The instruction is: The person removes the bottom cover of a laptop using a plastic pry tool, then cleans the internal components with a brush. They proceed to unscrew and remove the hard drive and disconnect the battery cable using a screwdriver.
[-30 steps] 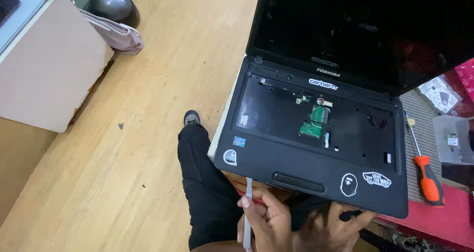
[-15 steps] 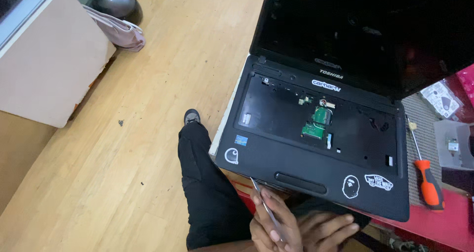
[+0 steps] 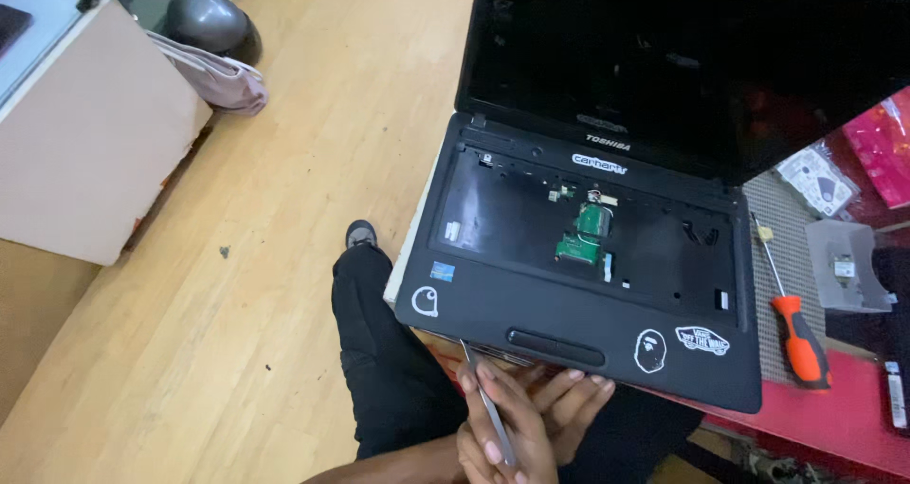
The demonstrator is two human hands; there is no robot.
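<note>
Black trousers [image 3: 389,380], dark shoe [image 3: 360,234], bare forearm [image 3: 398,463].

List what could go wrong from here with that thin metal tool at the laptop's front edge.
1. The metal pry tool, held by the left hand, could slip at the front edge and gouge the laptop.
2. The laptop overhangs the table edge, so pressure might tip it toward the floor.
3. The exposed green circuit board in the bare keyboard bay could be scratched.
</note>
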